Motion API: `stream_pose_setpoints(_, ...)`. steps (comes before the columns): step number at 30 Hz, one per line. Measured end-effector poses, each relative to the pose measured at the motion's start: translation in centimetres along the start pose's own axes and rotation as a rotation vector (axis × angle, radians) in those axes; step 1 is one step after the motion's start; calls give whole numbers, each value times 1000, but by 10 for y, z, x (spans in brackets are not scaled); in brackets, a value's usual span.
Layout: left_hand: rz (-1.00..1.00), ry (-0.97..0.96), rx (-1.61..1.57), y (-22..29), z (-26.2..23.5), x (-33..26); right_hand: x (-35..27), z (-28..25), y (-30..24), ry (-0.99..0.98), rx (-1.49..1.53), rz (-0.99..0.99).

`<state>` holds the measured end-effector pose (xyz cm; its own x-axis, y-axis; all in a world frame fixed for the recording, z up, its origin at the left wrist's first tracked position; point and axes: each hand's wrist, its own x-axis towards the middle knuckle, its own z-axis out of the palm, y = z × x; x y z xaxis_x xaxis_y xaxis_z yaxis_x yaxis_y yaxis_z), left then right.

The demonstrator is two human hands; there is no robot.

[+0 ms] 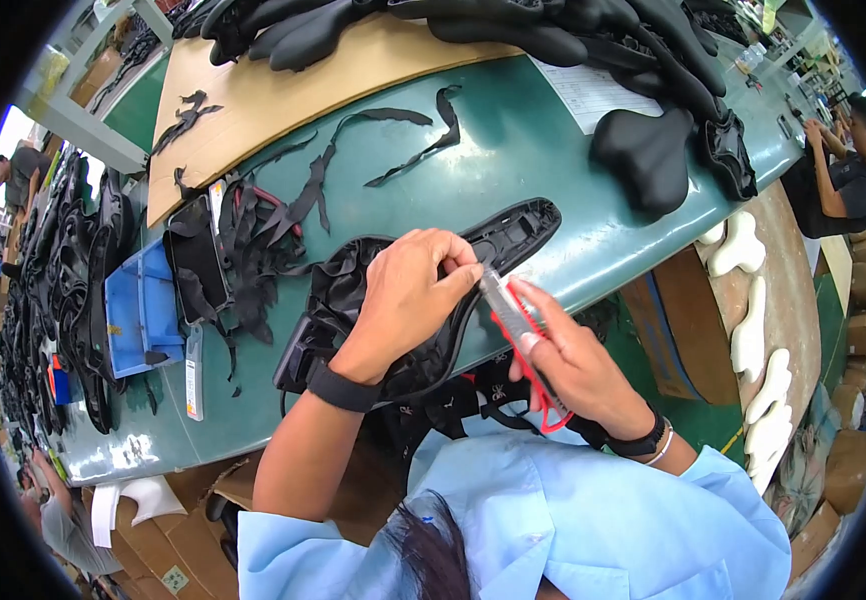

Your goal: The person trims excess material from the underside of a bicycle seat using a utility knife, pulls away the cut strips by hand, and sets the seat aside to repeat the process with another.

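A black bicycle saddle [521, 226] lies underside up near the table's front edge, its narrow nose pointing to the far right. My left hand [403, 290] is over its middle, thumb and fingertips pinched together at the rim of the black cover. My right hand [593, 372] is closed round a red and grey utility knife [502, 298]. The knife's front end is close to my left fingertips, beside the saddle's edge. Whether the blade touches the cover is too small to tell. Part of the saddle is hidden beneath my left hand and wrist.
Black cut strips [253, 255] lie left of the saddle, beside a blue bin [143, 310]. Several black saddles [643, 155] are heaped along the far side, near a brown board [243, 95] and a paper sheet [593, 92]. White saddle-shaped pads [748, 330] are at the right.
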<state>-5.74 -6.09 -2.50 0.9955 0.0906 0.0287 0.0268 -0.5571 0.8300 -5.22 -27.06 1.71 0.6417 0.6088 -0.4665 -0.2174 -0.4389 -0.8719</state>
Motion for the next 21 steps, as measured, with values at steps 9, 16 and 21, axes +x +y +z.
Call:
stream_pose_setpoints(9,-119,37,-922,-6,-12,-1,-12,45,8,69,-481,-237)
stream_pose_setpoints(16,112,831,94,-24,-36,-7,-7,34,30,208,182,-178)
stream_pose_setpoints(21,-298,556,-390,-46,-27,-63,19,49,48,270,-31,-314)
